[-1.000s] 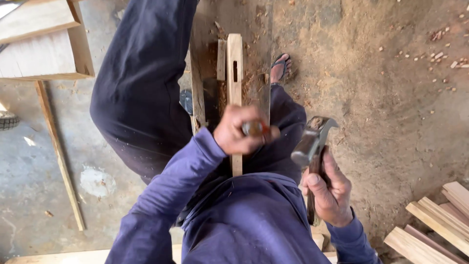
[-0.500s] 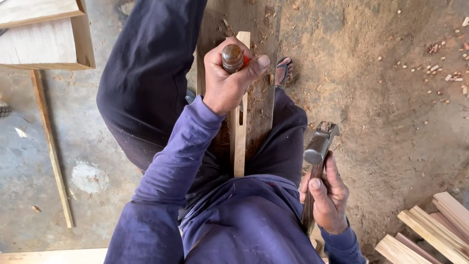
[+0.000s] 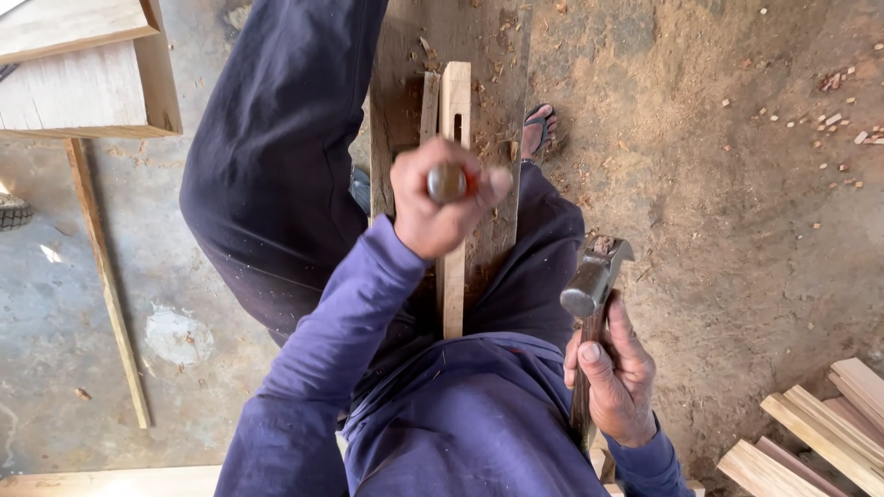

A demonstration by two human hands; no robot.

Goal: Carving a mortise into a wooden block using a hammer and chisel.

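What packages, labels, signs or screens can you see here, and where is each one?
None in view: no package, label, sign or screen.
Only tools and timber show: a chisel in the left hand, a claw hammer in the right hand, and a pale wooden slat on a plank.

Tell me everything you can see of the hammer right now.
The hammer is a claw hammer with a grey, worn metal head and a dark wooden handle. The right hand grips the handle just below the head, thumb along the shaft. It is held raised, head pointing up and away, beside the person's right leg, above the sawdust-strewn dirt floor, touching nothing else.
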